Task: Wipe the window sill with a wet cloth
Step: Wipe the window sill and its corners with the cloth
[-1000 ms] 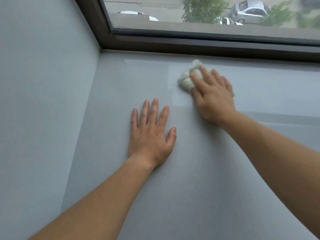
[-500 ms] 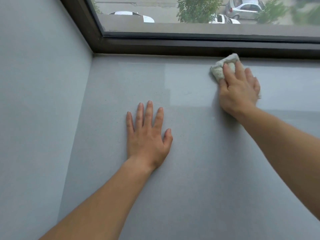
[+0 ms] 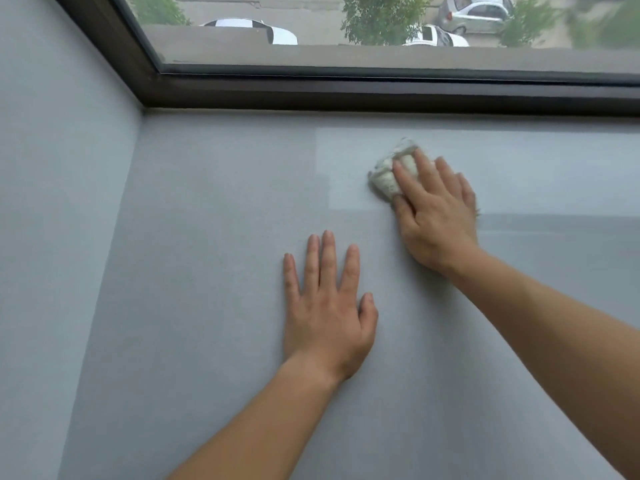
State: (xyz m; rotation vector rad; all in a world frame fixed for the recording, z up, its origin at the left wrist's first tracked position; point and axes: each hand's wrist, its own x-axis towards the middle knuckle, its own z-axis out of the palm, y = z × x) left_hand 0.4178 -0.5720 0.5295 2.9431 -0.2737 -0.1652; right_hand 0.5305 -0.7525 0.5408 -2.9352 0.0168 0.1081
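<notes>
Our right hand (image 3: 438,216) pressed the white cloth (image 3: 388,176) onto the window sill (image 3: 207,271) near its back edge, below the dark window frame (image 3: 346,93), fingers straight and close together. Our left hand (image 3: 325,306) lay flat nearer us, fingers spread, well clear of the wall (image 3: 52,202).

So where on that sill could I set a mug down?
Bare sill runs from the left hand to the side wall, and right of the right hand. Crowded only around the cloth and both hands.
</notes>
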